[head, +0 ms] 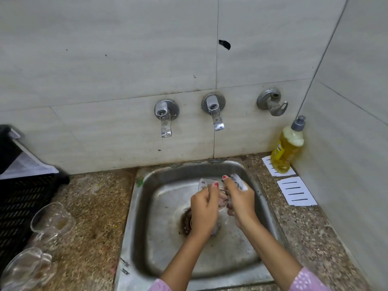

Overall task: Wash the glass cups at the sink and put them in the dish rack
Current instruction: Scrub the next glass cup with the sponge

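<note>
Over the steel sink [147,206], my left hand [204,211] grips a clear glass cup [204,183], which is tilted with its mouth toward the left. My right hand [239,198] holds a soapy scrubber [239,181] against the cup's right side. Much of the cup is hidden behind my fingers. Two more glass cups stand on the counter at the left: one [51,220] upright near the black dish rack [23,198], the other [27,267] at the lower left corner.
Two wall taps [165,118] [215,112] hang above the sink, with no water seen running. A yellow dish soap bottle [287,145] stands in the right corner beside white paper cards [296,193]. The drain [186,221] lies below my hands.
</note>
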Available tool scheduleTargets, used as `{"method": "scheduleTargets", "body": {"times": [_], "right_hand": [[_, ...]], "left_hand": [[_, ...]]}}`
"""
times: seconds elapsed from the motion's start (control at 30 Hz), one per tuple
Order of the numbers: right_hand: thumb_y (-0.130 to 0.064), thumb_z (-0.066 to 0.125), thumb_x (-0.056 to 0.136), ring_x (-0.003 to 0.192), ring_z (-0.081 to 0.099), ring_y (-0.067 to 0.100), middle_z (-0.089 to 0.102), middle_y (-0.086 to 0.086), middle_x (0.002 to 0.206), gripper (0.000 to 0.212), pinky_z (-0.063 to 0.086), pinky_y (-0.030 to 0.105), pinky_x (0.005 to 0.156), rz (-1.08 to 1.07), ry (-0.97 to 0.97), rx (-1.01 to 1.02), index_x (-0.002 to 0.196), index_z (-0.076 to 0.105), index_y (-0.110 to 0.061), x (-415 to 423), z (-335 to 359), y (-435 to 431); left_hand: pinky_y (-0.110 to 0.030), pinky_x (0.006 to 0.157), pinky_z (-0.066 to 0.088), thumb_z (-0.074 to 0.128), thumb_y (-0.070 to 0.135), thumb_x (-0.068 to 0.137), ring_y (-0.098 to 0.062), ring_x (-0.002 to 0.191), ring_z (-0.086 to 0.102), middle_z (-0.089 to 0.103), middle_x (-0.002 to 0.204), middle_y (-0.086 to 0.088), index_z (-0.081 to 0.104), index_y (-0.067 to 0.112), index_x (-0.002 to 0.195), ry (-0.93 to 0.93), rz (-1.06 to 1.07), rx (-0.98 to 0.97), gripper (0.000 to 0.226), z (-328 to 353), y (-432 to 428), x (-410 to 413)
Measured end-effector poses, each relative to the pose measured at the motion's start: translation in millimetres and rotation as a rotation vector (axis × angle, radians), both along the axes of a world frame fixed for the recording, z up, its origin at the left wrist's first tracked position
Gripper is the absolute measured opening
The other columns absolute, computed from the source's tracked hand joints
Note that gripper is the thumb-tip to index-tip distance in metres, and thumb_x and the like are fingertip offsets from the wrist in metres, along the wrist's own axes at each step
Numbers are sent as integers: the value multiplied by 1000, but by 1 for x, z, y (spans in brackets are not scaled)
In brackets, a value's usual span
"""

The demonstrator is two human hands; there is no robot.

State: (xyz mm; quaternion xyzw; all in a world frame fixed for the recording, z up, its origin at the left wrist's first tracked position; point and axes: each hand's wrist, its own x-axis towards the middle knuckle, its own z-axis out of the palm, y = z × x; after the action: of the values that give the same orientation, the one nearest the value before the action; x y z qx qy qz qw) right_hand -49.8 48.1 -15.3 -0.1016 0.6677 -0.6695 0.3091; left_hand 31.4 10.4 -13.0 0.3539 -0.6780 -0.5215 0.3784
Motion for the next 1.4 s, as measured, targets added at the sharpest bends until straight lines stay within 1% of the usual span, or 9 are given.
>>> {"method": "scheduleTargets", "body": {"times": [0.1,0.2,0.6,0.8,0.93,1.07,1.17,1.23,1.4], "right_hand": [[-17,68,82,81,61,5,66,-6,87,16,49,18,75,-6,719,-73,97,66,-13,-1,-11,6],[-26,63,80,92,57,2,63,-4,97,32,44,9,84,91,1018,-163,106,65,-7,-1,-20,11],[-34,51,92,43,53,15,59,7,64,27,36,17,36,-79,-558,-110,86,63,-11,16,0,6],[-2,54,82,55,52,3,57,-3,64,17,43,12,51,-54,409,-157,77,57,-18,1,5,14],[-14,53,74,89,63,9,65,-2,92,29,50,18,80,129,744,-259,102,61,-14,-10,-6,19],[-8,52,88,54,52,14,58,-5,64,15,42,20,47,-6,264,1,101,58,-11,0,1,11],[-24,48,91,59,56,20,65,3,64,22,45,25,53,121,-315,145,90,65,-9,-11,10,7],[-25,48,91,53,53,17,62,3,61,25,42,23,50,168,-368,186,77,64,-11,-15,13,7],[-15,58,81,61,57,-5,58,-14,70,10,44,16,60,2,545,-4,90,61,-16,4,-1,17]], "left_hand": [[-24,55,52,41,24,99,-15,51,62,65,59,-5,61,8,75,74,87,855,36,17,-12,-6],[-14,39,40,46,18,96,-11,31,43,47,40,1,48,11,63,89,139,959,34,20,-19,-5],[-19,42,16,44,26,89,-9,40,26,26,42,9,33,19,46,-107,53,-630,44,-1,-2,2],[-22,52,52,41,36,90,-20,55,64,66,58,-7,72,8,66,376,-18,770,48,19,4,-3],[-21,44,50,47,20,95,-15,44,61,65,56,-4,59,6,83,106,-76,924,21,32,-13,-4],[-24,59,53,45,31,97,-14,56,65,70,67,-7,68,1,82,-145,-70,410,41,17,-10,-7],[-16,57,45,32,52,91,-10,57,60,65,60,3,69,10,71,-289,-105,-317,59,4,1,-3],[-15,49,35,35,50,92,-7,50,53,57,50,5,61,13,60,-265,-126,-390,55,1,7,0],[-21,50,46,48,27,95,-12,42,56,56,44,3,57,12,62,-61,36,758,38,15,-10,-11]]}}
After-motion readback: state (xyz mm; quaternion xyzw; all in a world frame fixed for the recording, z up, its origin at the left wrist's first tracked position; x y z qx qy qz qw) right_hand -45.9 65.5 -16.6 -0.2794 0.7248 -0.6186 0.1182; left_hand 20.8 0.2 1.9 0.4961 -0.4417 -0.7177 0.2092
